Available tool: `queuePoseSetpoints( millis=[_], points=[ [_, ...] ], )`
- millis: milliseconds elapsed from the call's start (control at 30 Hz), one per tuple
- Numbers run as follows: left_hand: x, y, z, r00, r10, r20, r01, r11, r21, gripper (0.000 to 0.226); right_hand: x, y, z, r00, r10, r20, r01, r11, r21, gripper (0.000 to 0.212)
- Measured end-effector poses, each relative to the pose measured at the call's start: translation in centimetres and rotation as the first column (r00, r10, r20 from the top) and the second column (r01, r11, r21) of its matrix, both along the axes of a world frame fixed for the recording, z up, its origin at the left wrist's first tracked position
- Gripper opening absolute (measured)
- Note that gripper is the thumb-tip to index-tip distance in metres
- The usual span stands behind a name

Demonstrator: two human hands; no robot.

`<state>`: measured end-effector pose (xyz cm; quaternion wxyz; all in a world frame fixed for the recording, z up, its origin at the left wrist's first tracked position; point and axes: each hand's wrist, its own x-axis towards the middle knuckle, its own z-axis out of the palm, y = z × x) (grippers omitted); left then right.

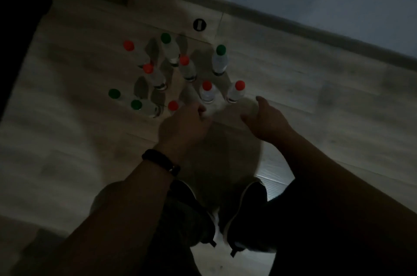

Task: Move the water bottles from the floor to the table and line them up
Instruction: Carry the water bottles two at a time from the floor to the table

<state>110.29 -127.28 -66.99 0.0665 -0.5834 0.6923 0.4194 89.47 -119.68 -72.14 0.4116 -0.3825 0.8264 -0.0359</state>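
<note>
Several clear water bottles with red or green caps stand in a loose cluster on the pale wooden floor. My left hand, with a dark band on its wrist, is lowered over the body of the nearest red-capped bottle; the dim light hides whether its fingers grip it. My right hand hovers with its thumb spread and fingers relaxed, just right of and below another red-capped bottle, and holds nothing. Between my hands stands a third red-capped bottle.
A round black marker lies on the floor beyond the bottles, near the grey wall's skirting. A dark piece of furniture borders the left edge. My two dark shoes stand below my hands. No table is in view.
</note>
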Motion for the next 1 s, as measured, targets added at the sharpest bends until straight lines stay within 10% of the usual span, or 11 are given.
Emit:
queuePoseSetpoints(
  millis=[300,500,600,1000],
  points=[
    [-2.9,-2.9,-8.7,0.987,-0.103,-0.120,0.087,0.987,-0.132,0.033,-1.1,-4.4,-14.3,0.953,-0.265,0.149,0.291,0.936,-0.199,0.113],
    [-2.9,-5.9,-10.1,0.985,-0.121,-0.124,0.087,0.965,-0.245,0.023,-1.1,-6.8,-18.1,0.927,-0.301,0.226,0.372,0.819,-0.437,0.070],
    [-2.0,-6.8,-10.2,0.977,-0.070,-0.201,0.009,0.958,-0.288,0.013,-1.0,-7.3,-17.4,0.914,-0.313,0.258,0.402,0.790,-0.462,0.029],
    [-2.2,-8.2,-14.5,0.914,-0.096,-0.394,0.027,0.984,-0.178,0.021,-1.6,-5.8,-6.0,0.975,-0.134,0.177,0.218,0.726,-0.652,0.041]
  ],
)
